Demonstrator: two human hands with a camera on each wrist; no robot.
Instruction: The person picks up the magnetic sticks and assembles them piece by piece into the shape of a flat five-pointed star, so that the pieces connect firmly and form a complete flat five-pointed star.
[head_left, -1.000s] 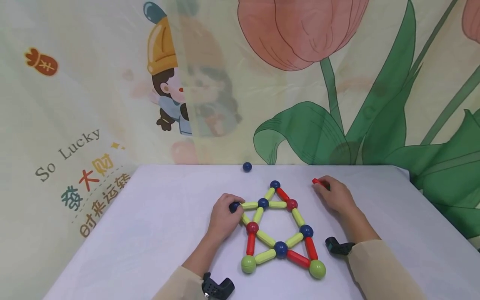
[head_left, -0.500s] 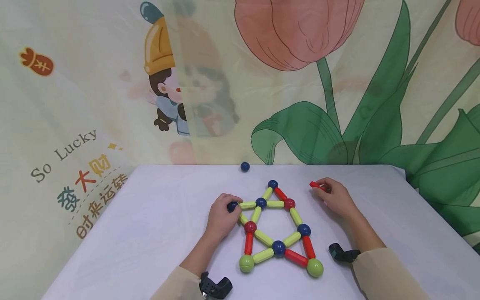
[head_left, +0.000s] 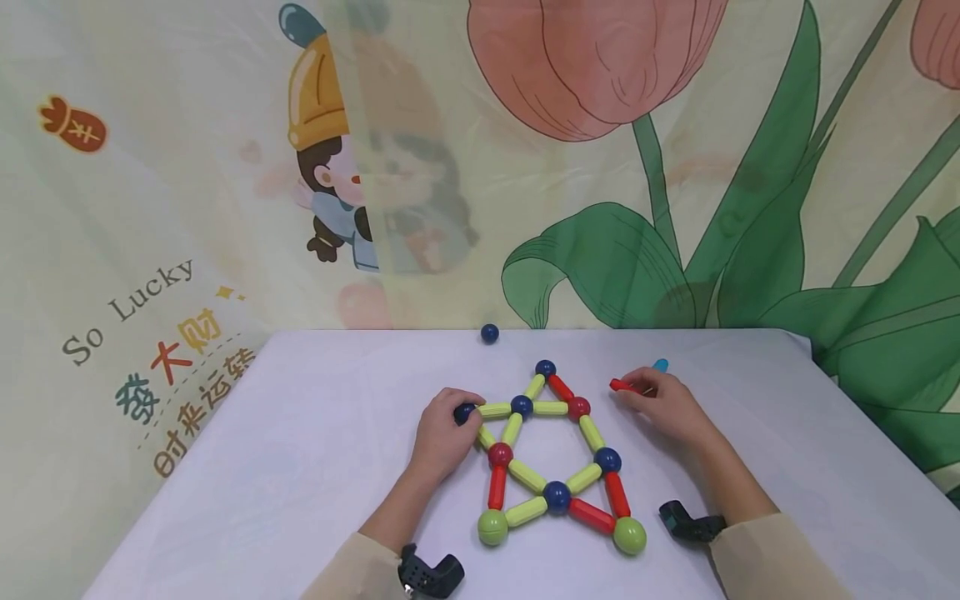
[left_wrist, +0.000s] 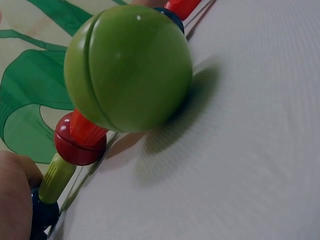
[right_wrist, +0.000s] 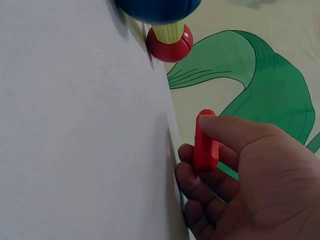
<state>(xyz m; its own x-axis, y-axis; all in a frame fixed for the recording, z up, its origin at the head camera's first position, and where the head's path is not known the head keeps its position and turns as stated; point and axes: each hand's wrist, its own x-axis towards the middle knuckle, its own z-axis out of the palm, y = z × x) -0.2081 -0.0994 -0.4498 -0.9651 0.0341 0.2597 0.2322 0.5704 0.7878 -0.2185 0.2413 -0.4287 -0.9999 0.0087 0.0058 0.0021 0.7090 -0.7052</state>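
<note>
Colored rods and balls form a star-like toy frame on the table. My left hand point(head_left: 444, 437) grips a dark blue ball point(head_left: 464, 414) at the frame's left corner, where two yellow-green rods meet it. Over at the right, clear of the frame, my right hand point(head_left: 670, 408) pinches a loose red rod point(right_wrist: 206, 142) between thumb and fingers. A light blue rod point(head_left: 660, 365) shows just behind the right hand; whether they touch cannot be told. Close to the left wrist camera sits a green ball point(left_wrist: 130, 70) of the frame, joined to a red rod.
A lone dark blue ball point(head_left: 490, 333) lies at the table's back edge. The white tabletop point(head_left: 300, 467) ends at a printed cloth backdrop point(head_left: 600, 167). A second green ball point(head_left: 630, 535) marks the frame's near right corner.
The right hand has shifted slightly toward the frame and nearer to me with the red rod. The light blue rod has come into sight behind it. The left hand keeps its hold.
</note>
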